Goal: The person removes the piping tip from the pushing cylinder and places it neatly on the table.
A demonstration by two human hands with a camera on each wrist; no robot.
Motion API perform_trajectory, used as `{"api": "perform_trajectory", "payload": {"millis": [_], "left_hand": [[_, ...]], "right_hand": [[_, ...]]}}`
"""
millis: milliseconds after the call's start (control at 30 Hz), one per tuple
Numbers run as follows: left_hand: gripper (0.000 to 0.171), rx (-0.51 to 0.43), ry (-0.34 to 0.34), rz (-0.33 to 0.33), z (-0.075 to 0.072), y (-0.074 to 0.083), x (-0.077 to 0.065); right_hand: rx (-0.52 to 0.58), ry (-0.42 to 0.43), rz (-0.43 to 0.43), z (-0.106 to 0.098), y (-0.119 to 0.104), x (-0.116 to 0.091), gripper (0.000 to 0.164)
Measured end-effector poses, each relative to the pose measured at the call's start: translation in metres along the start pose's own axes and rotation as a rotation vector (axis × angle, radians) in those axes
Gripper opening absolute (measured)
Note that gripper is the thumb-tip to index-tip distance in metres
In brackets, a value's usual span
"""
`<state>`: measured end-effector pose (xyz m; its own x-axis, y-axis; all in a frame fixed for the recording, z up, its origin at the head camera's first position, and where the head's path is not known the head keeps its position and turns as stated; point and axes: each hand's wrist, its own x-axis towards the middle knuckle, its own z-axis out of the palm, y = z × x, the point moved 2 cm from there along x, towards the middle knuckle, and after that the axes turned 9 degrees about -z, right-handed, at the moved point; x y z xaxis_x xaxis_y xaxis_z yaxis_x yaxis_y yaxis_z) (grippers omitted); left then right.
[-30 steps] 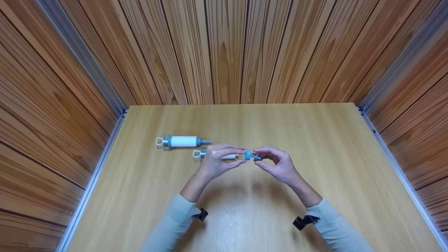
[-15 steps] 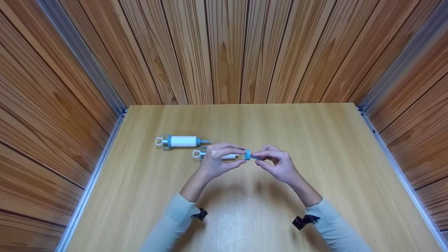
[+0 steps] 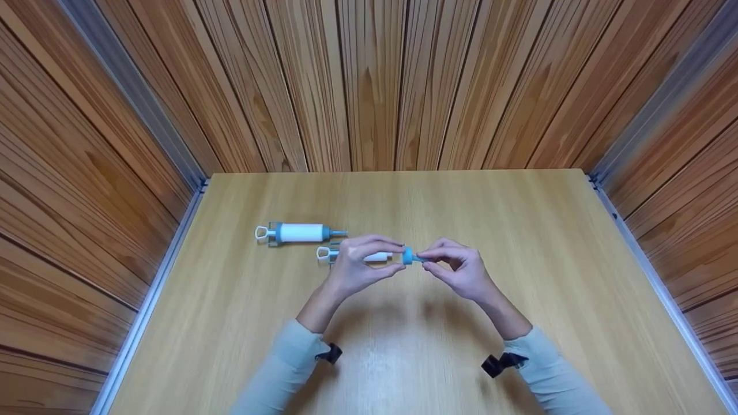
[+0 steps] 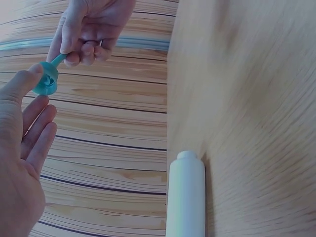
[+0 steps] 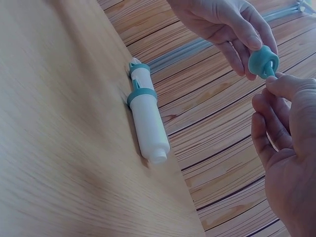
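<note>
A teal-blue screw cap with a thin spout (image 3: 408, 255) is held between both hands above the table. My left hand (image 3: 357, 265) pinches its wide collar between thumb and fingertips. My right hand (image 3: 461, 271) pinches the thin spout, whose tip is hidden by the fingers. In the left wrist view the hollow inside of the cap (image 4: 45, 83) shows. Behind the left hand lies a white syringe-like tube (image 3: 377, 257) with a pull handle, its narrow end bare, as the right wrist view shows. Its middle is hidden by the hand.
A second syringe-like tube (image 3: 302, 233), with a blue spout fitted and a white handle, lies farther back on the wooden table (image 3: 490, 213). Wood-plank walls (image 3: 369, 86) and metal rails (image 3: 150, 288) border the table.
My right fingers have closed in on the spout, which showed more of its length a second ago. They have moved very slightly right since half a second ago. The left hand stays put.
</note>
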<state>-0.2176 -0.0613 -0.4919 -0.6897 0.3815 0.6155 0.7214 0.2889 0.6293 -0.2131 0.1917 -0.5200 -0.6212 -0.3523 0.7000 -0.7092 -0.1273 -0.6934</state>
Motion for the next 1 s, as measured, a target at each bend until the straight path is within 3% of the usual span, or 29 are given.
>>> {"api": "perform_trajectory", "payload": {"millis": [1000], "left_hand": [[0.03, -0.099, -0.034, -0.079, 0.0023, 0.0013, 0.0005]], "right_hand": [[0.076, 0.012, -0.024, 0.0071, -0.0051, 0.0062, 0.028]]}}
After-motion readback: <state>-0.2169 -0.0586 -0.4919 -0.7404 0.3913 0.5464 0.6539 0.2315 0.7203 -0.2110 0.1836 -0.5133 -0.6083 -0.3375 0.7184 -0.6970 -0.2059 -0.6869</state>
